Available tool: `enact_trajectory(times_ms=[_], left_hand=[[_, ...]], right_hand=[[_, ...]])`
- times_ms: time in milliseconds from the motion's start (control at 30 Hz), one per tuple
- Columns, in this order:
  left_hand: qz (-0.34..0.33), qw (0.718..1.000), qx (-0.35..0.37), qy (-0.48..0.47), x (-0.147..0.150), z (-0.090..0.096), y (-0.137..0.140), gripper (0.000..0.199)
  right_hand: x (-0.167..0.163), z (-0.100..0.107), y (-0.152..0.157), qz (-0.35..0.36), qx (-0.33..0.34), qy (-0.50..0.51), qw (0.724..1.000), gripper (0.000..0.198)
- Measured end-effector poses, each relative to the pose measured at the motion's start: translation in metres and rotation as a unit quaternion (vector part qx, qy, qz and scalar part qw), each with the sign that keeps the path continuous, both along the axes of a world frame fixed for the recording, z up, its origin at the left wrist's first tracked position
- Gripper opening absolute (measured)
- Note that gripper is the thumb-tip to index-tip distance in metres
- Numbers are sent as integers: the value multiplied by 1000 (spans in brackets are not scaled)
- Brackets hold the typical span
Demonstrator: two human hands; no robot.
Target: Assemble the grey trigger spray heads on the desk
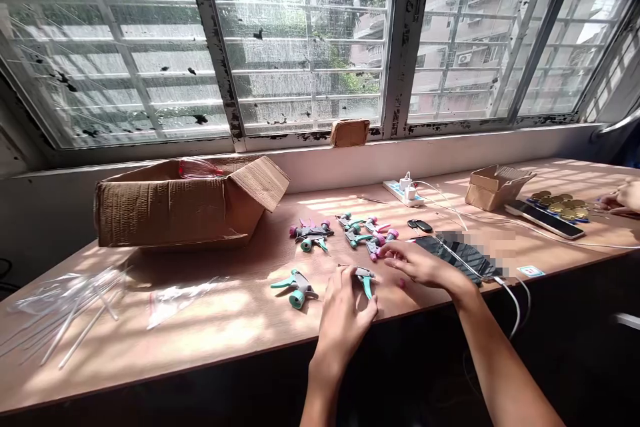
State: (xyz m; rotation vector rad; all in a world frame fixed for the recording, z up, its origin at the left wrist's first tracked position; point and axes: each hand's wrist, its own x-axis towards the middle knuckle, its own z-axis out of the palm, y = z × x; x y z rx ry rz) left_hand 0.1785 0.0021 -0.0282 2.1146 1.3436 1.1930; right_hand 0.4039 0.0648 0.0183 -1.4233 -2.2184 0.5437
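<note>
My left hand [345,310] is closed round a grey and green spray trigger head [366,280] near the table's front edge; its fingers cover part of the body. My right hand [417,265] has its fingers curled at a grey and pink spray trigger head [374,248] on the near side of the group. Beside the left hand lies another green and grey spray trigger head [296,288]. Further back, several more pink or green spray trigger heads [311,233] lie in two clusters. A small blurred pink spot [401,283] shows below my right hand.
An open cardboard box [170,210] stands at the left, near plastic bags [183,297] and white tubes [83,330]. At right are a tablet [457,257], a power strip [400,192], a small carton [493,188], a phone [545,219], gold discs [563,205] and another person's hand [623,199].
</note>
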Motion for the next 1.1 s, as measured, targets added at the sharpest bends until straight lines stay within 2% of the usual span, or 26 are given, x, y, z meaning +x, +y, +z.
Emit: enact_trajectory(times_ms=[67, 167, 233, 367, 600, 800, 900, 1000, 1100], left_hand=[[-3, 996, -1, -86, -3, -1, 2, 54], [-32, 972, -18, -230, -9, -4, 7, 60], [-53, 961, -30, -271, -12, -6, 9, 62], [-52, 961, -16, -272, -13, -6, 10, 62], [-44, 959, -3, -280, -12, -10, 12, 59], [-55, 965, 14, -256, -15, -8, 12, 65], [-61, 954, -3, -294, -16, -5, 12, 48], [-32, 933, -32, -357, -16, -7, 15, 32], [-10, 915, -38, -402, -14, -10, 18, 49]], right_hand=[[-8, 4, -4, 28, 6, 33, 999, 29], [-22, 9, -7, 30, 22, 78, 996, 38], [-30, 11, -7, 32, 35, 112, 993, 37], [-38, 11, -6, 53, 53, 162, 984, 28], [-37, 11, -6, 68, 47, 158, 984, 26], [-40, 12, -6, 87, 55, 160, 982, 27], [-41, 11, -5, 84, 71, 173, 979, 26], [-42, 13, -6, 90, 88, 168, 978, 24], [-43, 16, -9, 99, 92, 159, 978, 23]])
